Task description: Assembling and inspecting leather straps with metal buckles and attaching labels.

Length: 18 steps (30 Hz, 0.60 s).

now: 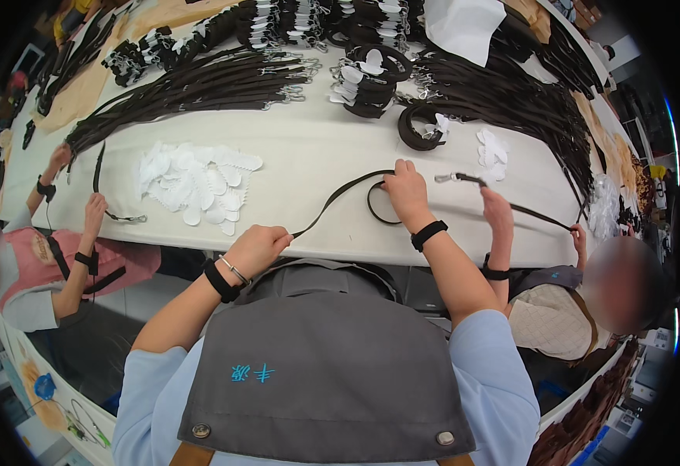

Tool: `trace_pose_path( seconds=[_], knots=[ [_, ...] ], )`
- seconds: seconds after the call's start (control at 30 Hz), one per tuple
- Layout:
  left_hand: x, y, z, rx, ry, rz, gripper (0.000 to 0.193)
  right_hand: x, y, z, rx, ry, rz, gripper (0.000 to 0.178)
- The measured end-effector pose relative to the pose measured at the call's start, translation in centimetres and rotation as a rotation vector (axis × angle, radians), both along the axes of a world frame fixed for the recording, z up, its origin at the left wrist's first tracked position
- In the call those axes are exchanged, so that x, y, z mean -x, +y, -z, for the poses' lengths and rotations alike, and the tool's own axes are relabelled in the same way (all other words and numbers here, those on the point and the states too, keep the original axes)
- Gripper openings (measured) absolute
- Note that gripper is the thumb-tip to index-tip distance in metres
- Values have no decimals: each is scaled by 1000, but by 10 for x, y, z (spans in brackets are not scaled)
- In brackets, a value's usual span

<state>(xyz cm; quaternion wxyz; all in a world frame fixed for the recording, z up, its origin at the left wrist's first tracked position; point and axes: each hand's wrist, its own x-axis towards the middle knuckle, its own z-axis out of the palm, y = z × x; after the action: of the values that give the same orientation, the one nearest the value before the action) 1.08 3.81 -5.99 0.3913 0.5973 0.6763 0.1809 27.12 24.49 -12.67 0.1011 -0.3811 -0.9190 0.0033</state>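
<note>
A narrow black strap (341,189) runs slackly between my two hands over the table's near edge. My left hand (258,247) pinches its lower end between thumb and fingers, at the edge of the table. Farther right and higher, my right hand (407,194) is closed on the strap near the other side. Below that grip, part of the strap hangs in an open loop beside the wrist. Whether it has a hook on it is hidden. The nearest things beyond my right hand are a coiled black strap (410,137) with a white tag.
White scalloped tags (196,182) lie heaped at left, with a smaller tag pile (492,155) at right. Black straps with metal hooks (200,85) and bundled coils (363,85) cover the table's far side. Co-workers at left (95,213) and right (497,210) handle similar straps close by.
</note>
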Motion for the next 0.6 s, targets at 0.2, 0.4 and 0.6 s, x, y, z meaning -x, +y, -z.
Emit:
trace_pose_path(
  seconds=[0.2,0.4,0.6],
  knots=[
    [3,3,13,-41,-18,41,25,0,20,9,123,-13,-82,16],
    [8,16,26,139,-200,-133,30,5,21,11,250,-18,37,26],
    [1,52,38,315,-332,-287,34,3,6,14,236,-94,64,19]
  ],
)
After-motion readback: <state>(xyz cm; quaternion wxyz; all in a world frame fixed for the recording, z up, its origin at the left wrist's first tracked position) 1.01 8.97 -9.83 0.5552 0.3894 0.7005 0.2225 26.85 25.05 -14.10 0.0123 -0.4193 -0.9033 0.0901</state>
